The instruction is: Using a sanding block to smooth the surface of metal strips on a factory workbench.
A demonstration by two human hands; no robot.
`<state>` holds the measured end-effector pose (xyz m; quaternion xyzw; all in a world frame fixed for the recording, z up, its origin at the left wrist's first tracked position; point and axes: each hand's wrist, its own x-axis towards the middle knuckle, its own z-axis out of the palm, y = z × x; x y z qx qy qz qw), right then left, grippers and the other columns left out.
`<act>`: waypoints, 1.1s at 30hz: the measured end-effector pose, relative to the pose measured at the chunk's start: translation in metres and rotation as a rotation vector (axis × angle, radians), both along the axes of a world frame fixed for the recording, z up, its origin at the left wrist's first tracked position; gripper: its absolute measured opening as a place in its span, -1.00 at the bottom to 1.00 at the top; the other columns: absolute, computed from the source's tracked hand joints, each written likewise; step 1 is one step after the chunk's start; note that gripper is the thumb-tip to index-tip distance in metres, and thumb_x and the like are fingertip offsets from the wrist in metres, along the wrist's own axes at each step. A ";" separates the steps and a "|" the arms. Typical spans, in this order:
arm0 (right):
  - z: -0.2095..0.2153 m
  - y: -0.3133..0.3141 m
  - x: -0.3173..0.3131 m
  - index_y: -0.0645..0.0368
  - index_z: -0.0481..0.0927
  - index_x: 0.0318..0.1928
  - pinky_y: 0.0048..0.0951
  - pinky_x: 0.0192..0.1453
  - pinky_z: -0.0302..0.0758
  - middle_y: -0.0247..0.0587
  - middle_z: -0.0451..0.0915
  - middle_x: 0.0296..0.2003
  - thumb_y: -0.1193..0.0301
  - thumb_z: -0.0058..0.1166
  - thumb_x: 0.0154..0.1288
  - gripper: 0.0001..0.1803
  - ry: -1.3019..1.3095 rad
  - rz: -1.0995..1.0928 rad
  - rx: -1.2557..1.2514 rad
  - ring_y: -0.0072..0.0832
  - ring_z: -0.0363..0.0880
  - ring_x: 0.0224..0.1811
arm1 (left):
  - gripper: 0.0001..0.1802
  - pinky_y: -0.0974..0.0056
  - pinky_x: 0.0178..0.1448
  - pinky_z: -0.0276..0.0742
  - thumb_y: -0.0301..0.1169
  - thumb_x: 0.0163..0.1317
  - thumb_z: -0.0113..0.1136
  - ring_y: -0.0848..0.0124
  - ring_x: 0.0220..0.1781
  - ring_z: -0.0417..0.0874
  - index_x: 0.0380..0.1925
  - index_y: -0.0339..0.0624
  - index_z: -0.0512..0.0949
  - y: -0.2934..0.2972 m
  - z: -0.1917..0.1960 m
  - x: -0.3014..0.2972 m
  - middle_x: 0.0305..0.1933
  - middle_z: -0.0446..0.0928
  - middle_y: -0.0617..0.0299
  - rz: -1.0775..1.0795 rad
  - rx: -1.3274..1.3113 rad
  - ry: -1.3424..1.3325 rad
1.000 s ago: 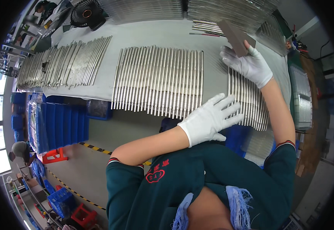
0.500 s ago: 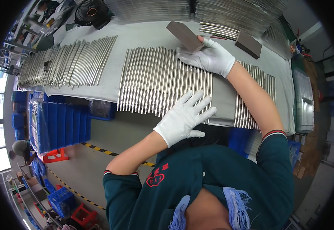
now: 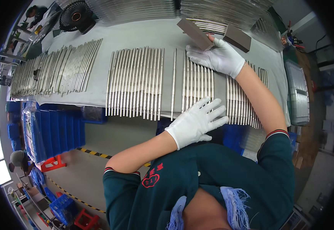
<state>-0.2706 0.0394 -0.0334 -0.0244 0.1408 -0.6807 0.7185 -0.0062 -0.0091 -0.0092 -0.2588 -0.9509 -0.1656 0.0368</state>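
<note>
A: State of the hands?

B: The left hand (image 3: pixel 197 124) was flat and grasped nothing, fingers spread at the near ends of a rod group (image 3: pixel 197 86). Whether it pressed on them, I could not tell. The right hand (image 3: pixel 216 57) gripped a brown block (image 3: pixel 195 33), thumb against its lower end, fingers over the rods' far ends.

A: Why that grip?

B: My reading: holding the block by one end left the fingers free to reach the rods, while the flat palm opposite could keep the near ends even.

A: Placement of the rods?

B: Side by side on the counter (image 3: pixel 144 36). A single rod (image 3: pixel 173 84) stood apart between that group and a wider left-hand group (image 3: pixel 134 82); the gaps probably kept the groups distinct. Near ends of the wider group overhung the counter's edge, presumably for easy reach.

A: Anything else?

B: A second block (image 3: pixel 237 38) lay beyond the right wrist, near a further rod group (image 3: pixel 237 101) partly under the forearm.
</note>
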 end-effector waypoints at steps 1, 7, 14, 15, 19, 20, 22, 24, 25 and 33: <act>-0.001 -0.004 0.001 0.37 0.20 0.41 0.13 0.49 0.34 0.35 0.25 0.36 0.15 0.05 0.48 -0.29 -0.001 -0.002 -0.002 0.19 0.29 0.42 | -0.15 -0.09 0.61 0.06 0.06 0.14 0.32 0.03 0.55 0.21 0.39 -0.01 0.33 -0.003 0.000 0.003 0.46 0.30 0.05 -0.002 -0.002 -0.001; -0.007 -0.046 0.019 0.35 0.15 0.42 0.10 0.50 0.34 0.30 0.27 0.35 0.14 0.07 0.47 -0.26 -0.118 0.085 -0.037 0.17 0.30 0.41 | -0.12 -0.09 0.57 0.11 0.01 0.07 0.39 -0.02 0.51 0.25 0.38 -0.05 0.33 -0.028 0.003 0.027 0.41 0.34 0.03 0.101 0.020 -0.003; -0.011 -0.061 0.024 0.35 0.16 0.42 0.09 0.53 0.28 0.28 0.29 0.33 0.17 0.13 0.44 -0.25 -0.064 0.113 -0.075 0.12 0.30 0.42 | -0.10 -0.09 0.58 0.10 0.02 0.06 0.40 -0.04 0.52 0.25 0.38 -0.06 0.32 -0.036 0.002 0.036 0.42 0.33 0.02 0.133 0.016 -0.006; -0.007 -0.056 0.022 0.35 0.16 0.42 0.09 0.53 0.28 0.28 0.29 0.33 0.17 0.13 0.44 -0.25 -0.064 0.120 -0.076 0.12 0.30 0.42 | -0.11 -0.09 0.58 0.10 0.02 0.07 0.39 -0.04 0.52 0.24 0.38 -0.06 0.32 -0.033 0.001 0.034 0.42 0.33 0.02 0.126 0.031 0.015; 0.000 -0.022 0.011 0.36 0.22 0.38 0.06 0.53 0.29 0.20 0.33 0.30 0.14 0.06 0.47 -0.31 -0.025 0.052 -0.020 -0.01 0.32 0.41 | -0.13 -0.06 0.60 0.07 0.07 0.13 0.31 0.01 0.54 0.22 0.39 -0.05 0.31 -0.011 -0.003 0.014 0.44 0.30 0.04 0.036 -0.034 0.020; 0.002 -0.011 0.006 0.36 0.20 0.40 0.07 0.53 0.28 0.22 0.32 0.31 0.13 0.05 0.48 -0.30 0.012 0.012 0.009 0.00 0.31 0.42 | -0.14 -0.05 0.61 0.05 0.09 0.16 0.28 0.03 0.54 0.22 0.40 -0.04 0.31 -0.004 -0.005 0.007 0.44 0.30 0.05 -0.012 -0.024 0.021; 0.010 0.009 0.001 0.36 0.19 0.41 0.07 0.54 0.28 0.24 0.30 0.32 0.13 0.05 0.49 -0.29 0.048 -0.020 0.035 0.01 0.30 0.43 | -0.16 -0.04 0.59 0.09 0.03 0.14 0.31 0.02 0.52 0.24 0.38 -0.05 0.32 0.007 -0.008 -0.001 0.41 0.32 0.03 -0.037 0.121 0.086; 0.024 0.023 -0.001 0.37 0.15 0.43 0.10 0.54 0.26 0.28 0.24 0.36 0.14 0.03 0.50 -0.27 0.105 -0.087 0.087 0.10 0.25 0.45 | -0.16 -0.05 0.58 0.13 -0.01 0.09 0.36 0.02 0.51 0.26 0.35 -0.07 0.33 0.010 -0.004 -0.004 0.38 0.33 0.01 -0.039 0.209 0.139; 0.030 0.024 0.000 0.37 0.15 0.43 0.10 0.54 0.26 0.28 0.24 0.36 0.14 0.03 0.50 -0.27 0.105 -0.080 0.086 0.10 0.25 0.45 | -0.16 -0.05 0.58 0.13 -0.01 0.09 0.36 0.02 0.51 0.26 0.35 -0.07 0.33 0.007 -0.002 -0.002 0.38 0.33 0.01 -0.032 0.208 0.140; 0.028 -0.051 0.035 0.41 0.25 0.36 0.09 0.48 0.37 0.30 0.36 0.26 0.15 0.05 0.49 -0.32 0.059 0.032 -0.089 0.15 0.36 0.36 | -0.02 -0.08 0.55 0.17 0.18 0.00 0.34 -0.03 0.50 0.26 0.34 -0.15 0.34 -0.042 0.014 0.038 0.39 0.33 -0.03 0.267 0.121 0.069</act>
